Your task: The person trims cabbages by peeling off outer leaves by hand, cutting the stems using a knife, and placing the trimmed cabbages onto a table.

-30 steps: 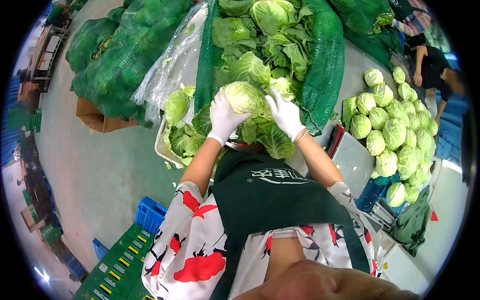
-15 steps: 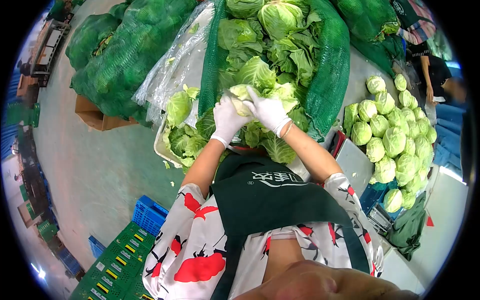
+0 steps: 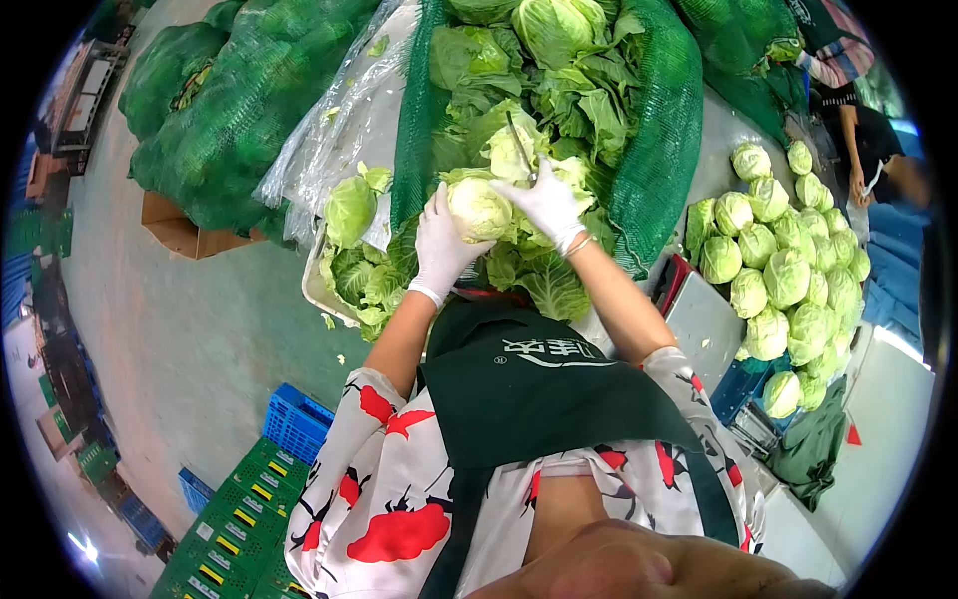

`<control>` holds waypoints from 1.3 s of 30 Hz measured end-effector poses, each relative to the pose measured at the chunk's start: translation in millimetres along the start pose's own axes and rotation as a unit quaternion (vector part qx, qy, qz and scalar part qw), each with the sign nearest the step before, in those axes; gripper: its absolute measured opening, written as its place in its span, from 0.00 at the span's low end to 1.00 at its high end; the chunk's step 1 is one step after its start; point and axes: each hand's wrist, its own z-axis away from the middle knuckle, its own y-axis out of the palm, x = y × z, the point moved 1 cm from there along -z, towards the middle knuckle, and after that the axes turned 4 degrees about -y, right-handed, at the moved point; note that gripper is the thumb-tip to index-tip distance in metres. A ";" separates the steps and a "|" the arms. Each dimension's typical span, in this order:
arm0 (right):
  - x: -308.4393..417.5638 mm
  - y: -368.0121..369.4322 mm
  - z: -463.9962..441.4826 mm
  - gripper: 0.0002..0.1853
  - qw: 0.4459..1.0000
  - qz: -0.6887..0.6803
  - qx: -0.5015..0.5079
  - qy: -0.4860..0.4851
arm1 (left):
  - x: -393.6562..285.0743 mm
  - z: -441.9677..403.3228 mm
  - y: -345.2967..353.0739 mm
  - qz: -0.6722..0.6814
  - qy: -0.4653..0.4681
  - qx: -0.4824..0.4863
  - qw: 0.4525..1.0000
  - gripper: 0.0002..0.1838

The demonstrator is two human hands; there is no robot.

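Observation:
My gloved left hand is wrapped round the left side of a pale cabbage. At the right of that cabbage, my gloved right hand grips a knife, whose thin dark blade points up and away from me. The right fingers are near the cabbage's upper right edge; whether they touch it I cannot tell. Beyond and below both hands lie loose green leaves and more cabbages inside an opened green net bag.
A white crate of leaves stands left of my hands, beside plastic sheeting. Full net bags lie at the upper left. Piled cabbages stand right, beside a grey metal surface. Two other people are at the upper right.
The hands have moved apart since half a second ago. The cabbage has turned to show a rounder, paler side, and the knife blade now stands clear of it, pointing upward.

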 end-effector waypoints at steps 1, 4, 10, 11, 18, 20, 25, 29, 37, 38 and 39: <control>-7.2 18.8 1.6 0.56 0.997 -0.001 -0.076 -0.018 | 1.9 -1.1 -1.3 0.007 -0.002 0.003 1.000 0.66; -25.1 37.5 -5.8 0.45 0.997 -0.013 -0.068 0.019 | 13.9 -4.2 -6.3 0.073 0.020 0.008 0.997 0.65; -34.4 45.9 -41.2 0.35 0.998 0.019 -0.055 -0.003 | 71.6 -17.5 -3.7 0.385 -0.020 0.072 0.920 0.48; -34.4 43.6 -40.6 0.35 0.998 0.026 -0.049 -0.013 | 79.1 -12.4 -6.1 0.491 -0.072 0.097 0.863 0.47; -27.4 24.7 -28.1 0.44 0.994 0.081 -0.045 -0.064 | 62.9 20.7 -65.5 0.836 -0.155 0.155 0.503 0.49; -7.6 0.8 -13.1 0.40 0.988 0.110 -0.070 -0.081 | 65.4 16.6 -67.2 0.854 -0.141 0.139 0.481 0.50; 54.1 -44.8 38.0 0.43 0.926 -0.353 0.008 -0.138 | 39.7 10.5 -71.0 0.819 -0.107 0.172 0.536 0.52; 75.4 -51.7 52.3 0.39 0.925 -0.328 -0.035 -0.189 | 5.3 5.0 -64.2 0.766 -0.049 0.199 0.609 0.54; 27.3 -5.2 82.2 0.28 0.972 -0.111 -0.072 -0.193 | -11.0 6.7 -18.4 0.796 -0.295 0.227 0.478 0.41; 21.6 3.8 86.3 0.30 0.978 -0.078 -0.040 -0.189 | -7.3 7.3 -5.3 0.791 -0.320 0.222 0.471 0.41; 15.2 14.2 89.0 0.31 0.982 -0.044 -0.007 -0.183 | -1.6 8.9 10.0 0.786 -0.346 0.217 0.464 0.41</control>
